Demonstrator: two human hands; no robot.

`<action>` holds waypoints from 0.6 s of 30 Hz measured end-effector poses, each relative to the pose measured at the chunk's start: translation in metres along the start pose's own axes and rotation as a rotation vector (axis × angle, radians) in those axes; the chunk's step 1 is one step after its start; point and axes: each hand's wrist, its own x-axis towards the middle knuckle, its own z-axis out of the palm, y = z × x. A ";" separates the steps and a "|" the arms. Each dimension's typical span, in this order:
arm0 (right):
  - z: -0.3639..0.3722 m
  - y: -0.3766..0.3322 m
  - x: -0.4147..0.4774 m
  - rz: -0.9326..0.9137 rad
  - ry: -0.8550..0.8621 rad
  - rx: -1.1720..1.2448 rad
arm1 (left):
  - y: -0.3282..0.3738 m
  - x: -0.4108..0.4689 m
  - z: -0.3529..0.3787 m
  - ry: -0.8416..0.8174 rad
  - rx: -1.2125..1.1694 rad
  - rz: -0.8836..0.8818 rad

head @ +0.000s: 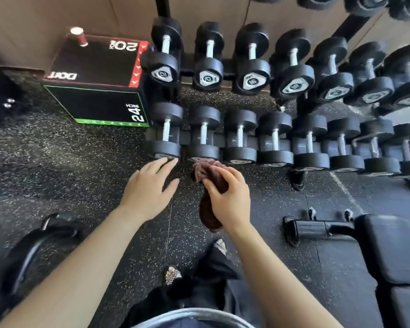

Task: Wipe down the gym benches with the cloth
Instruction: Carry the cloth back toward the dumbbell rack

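Now right hand (230,200) grips cloth (207,185) (bunched).

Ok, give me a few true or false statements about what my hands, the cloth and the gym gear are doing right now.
1. The right hand holds the brown cloth in its grip. True.
2. The left hand also holds the cloth. False: it is open and empty, beside the cloth.
3. The cloth is pressed onto the bench. False: it hangs above the floor, left of the bench.
4. A cup stands on the plyo box. True.
5. Dumbbells sit on two rack levels. True.
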 end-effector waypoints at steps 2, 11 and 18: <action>0.025 -0.010 0.015 -0.015 -0.042 -0.015 | -0.027 0.006 -0.004 -0.016 -0.011 -0.061; 0.141 -0.067 0.132 -0.104 -0.209 0.010 | -0.141 0.084 -0.040 -0.025 0.050 -0.228; 0.213 -0.136 0.245 -0.189 -0.348 0.025 | -0.212 0.176 -0.100 0.015 0.125 -0.307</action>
